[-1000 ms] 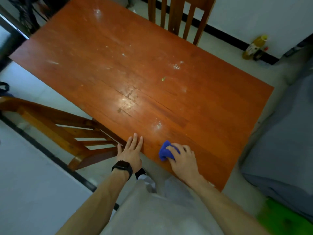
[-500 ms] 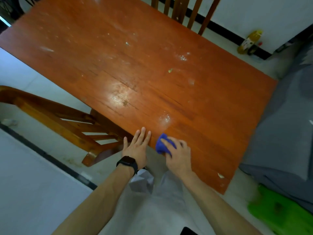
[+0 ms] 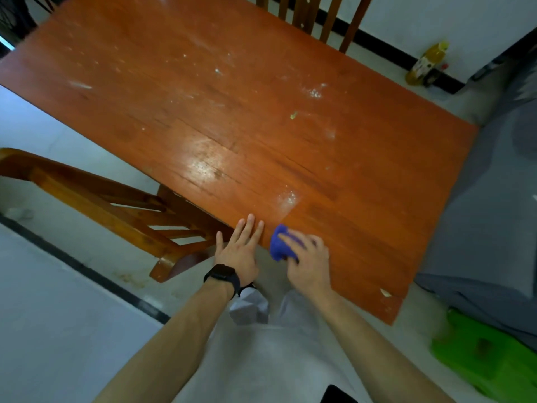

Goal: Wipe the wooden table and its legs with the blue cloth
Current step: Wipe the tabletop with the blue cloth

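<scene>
The right hand (image 3: pixel 308 264) is gripping the bunched blue cloth (image 3: pixel 279 242) and pressing it on the table (image 3: pixel 363 158) at its near edge, lower centre of the frame. The left hand (image 3: pixel 240 249) is lying flat beside it, fingers straight. The wiping is looking barely begun: white smudges (image 3: pixel 287 199) are dotting the top, and the legs are sitting out of view. The bottle (image 3: pixel 427 62) at upper right is carrying a label, too blurred to read.

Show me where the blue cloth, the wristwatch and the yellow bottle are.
cloth (image 3: pixel 277 245): head view, on the bunched blue part that shows.
watch (image 3: pixel 222 273): head view, on its black face.
bottle (image 3: pixel 427 64): head view, on the middle of its body.
</scene>
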`<state>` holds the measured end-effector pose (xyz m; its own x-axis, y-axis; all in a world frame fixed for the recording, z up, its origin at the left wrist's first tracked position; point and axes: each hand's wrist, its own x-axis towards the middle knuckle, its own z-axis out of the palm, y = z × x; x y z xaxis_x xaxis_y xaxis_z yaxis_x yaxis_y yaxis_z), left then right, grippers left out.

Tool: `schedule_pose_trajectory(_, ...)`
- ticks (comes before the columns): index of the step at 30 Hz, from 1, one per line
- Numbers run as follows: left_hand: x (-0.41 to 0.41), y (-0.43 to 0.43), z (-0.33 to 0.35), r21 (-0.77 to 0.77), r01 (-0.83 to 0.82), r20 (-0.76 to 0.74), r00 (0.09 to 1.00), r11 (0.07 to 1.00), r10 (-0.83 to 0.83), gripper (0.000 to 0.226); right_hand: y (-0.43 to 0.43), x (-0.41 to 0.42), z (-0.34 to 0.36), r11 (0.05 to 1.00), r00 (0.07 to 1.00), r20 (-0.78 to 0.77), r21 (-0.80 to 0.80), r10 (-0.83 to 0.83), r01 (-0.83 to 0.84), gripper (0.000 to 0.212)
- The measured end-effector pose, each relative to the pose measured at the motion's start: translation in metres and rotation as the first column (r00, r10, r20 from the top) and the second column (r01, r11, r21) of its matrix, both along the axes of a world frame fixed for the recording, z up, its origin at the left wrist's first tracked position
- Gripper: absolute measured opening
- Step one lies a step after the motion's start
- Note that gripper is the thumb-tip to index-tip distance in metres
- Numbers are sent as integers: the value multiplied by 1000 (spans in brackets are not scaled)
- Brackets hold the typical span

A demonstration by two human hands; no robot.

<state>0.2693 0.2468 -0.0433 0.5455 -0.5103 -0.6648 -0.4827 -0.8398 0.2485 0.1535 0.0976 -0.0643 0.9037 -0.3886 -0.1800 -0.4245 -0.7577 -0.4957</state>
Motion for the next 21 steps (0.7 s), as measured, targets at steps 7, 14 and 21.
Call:
schedule_pose_trajectory(7,2,-1,-1,22,6,-8,1000,1000,-6,104,-48,28,18,969,1000,2,245,3,-4,55)
schedule_pose_trajectory(14,2,-6,1,60,19,-12,1000,998,-18,102,-8,12,9,995,993,-64,9,-100,100,55)
schedule_pose_trajectory(21,-1,0,-5,22,-2,6,1000,1000,1,101,-38,19,57,862,908,-353,507,224,-15,51)
